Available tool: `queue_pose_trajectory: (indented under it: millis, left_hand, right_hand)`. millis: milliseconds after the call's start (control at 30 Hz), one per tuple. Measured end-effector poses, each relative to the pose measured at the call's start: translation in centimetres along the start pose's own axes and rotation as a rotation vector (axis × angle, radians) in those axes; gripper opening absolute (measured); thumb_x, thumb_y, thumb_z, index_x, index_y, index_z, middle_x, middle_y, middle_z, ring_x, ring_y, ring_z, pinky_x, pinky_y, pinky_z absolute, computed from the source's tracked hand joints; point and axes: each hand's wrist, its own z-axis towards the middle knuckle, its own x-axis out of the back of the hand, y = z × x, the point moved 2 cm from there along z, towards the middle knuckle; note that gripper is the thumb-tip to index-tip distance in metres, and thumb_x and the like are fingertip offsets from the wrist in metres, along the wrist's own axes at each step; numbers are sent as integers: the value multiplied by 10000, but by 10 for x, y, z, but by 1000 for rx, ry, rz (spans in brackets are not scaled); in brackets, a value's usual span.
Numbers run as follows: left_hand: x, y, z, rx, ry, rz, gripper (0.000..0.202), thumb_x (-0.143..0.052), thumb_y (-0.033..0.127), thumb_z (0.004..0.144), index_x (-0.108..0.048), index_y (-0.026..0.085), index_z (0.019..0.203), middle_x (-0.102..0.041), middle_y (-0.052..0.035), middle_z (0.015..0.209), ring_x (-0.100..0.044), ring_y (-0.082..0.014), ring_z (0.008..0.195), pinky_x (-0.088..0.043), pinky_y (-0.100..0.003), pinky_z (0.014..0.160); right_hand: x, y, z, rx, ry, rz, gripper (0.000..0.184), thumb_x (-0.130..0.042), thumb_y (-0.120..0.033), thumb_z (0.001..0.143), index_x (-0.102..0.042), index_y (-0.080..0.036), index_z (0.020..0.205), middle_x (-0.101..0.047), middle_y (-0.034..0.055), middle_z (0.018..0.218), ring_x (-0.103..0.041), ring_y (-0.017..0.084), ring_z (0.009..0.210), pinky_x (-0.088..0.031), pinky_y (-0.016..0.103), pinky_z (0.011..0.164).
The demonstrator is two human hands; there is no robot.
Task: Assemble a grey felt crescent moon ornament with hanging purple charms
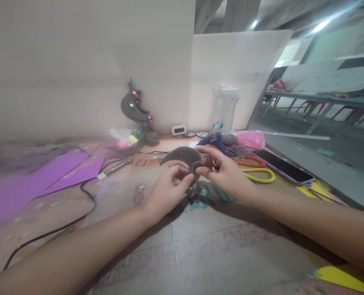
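Both my hands meet around a dark grey crescent-shaped piece (182, 154) above the middle of the table. My left hand (172, 184) pinches its near lower end between thumb and fingers. Curled over its right side is my right hand (223, 170), thumb and fingertips pressed on it close to the left thumb. A small dark bit (194, 195) shows just under the fingers; whether it hangs from the crescent I cannot tell. Behind stands a similar dark crescent (134, 107) with small orange, green and pink balls on it.
A blue glue gun (215, 141), yellow-handled scissors (260, 175) and a phone (283, 166) lie to the right. A water bottle (225, 108) and white timer (178, 130) stand behind. Leftward are purple sheets (46, 176), a cutter knife (114, 169) and a black cable (49, 231).
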Motion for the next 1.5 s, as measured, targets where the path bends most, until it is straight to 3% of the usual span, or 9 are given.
queue_pose_trajectory:
  millis: [133,400,567,733,833,1200,1500]
  left_hand:
    - [2,-2,1,5,46,13,146,-592,330,890,-606,187,866,-681,-27,873,-635,-178,830,-487,-288,743]
    - [4,3,4,-11,27,-78,241,-601,393,895,-670,162,902,-699,-53,873,-649,-188,831,-493,-291,766]
    - [3,4,4,-70,-84,-183,307,-481,412,970,-687,189,1017,-716,-64,979,-655,-196,934,-494,-313,884]
    - [-6,0,-4,81,-262,-334,530,-447,619,922,-711,167,1002,-739,-115,987,-684,-240,922,-519,-365,895]
    - [-10,-1,-6,142,-309,-414,564,-464,641,903,-697,155,1071,-745,-119,1011,-694,-243,914,-530,-371,887]
    - [2,-3,1,-15,-12,-124,351,-460,428,970,-720,228,1094,-729,-45,1118,-637,-221,1102,-442,-334,1029]
    - [1,-5,-1,-71,16,-93,349,-455,430,978,-729,243,1086,-734,-47,1115,-640,-225,1106,-446,-346,1034]
  right_hand:
    - [-6,-4,5,3,-103,26,209,-637,-313,813,-661,-190,981,-649,12,828,-554,164,723,-442,276,644]
    - [-7,-23,12,69,-38,-25,100,-619,-280,821,-615,-185,792,-573,-20,694,-495,128,640,-387,238,577]
    - [2,-28,14,58,6,16,128,-613,-316,827,-592,-192,802,-577,-18,676,-525,137,626,-413,257,584]
    - [10,-30,18,100,98,41,120,-610,-307,814,-586,-189,812,-575,-10,725,-533,139,667,-426,264,614]
    - [12,-32,19,81,99,71,128,-618,-311,806,-586,-188,811,-565,-16,702,-526,134,652,-424,258,606]
    - [9,-29,18,118,43,54,114,-604,-293,845,-594,-187,804,-609,-5,729,-547,142,678,-430,272,636]
    - [8,-30,15,91,30,38,144,-598,-311,842,-583,-183,780,-593,-6,691,-541,143,648,-425,273,611]
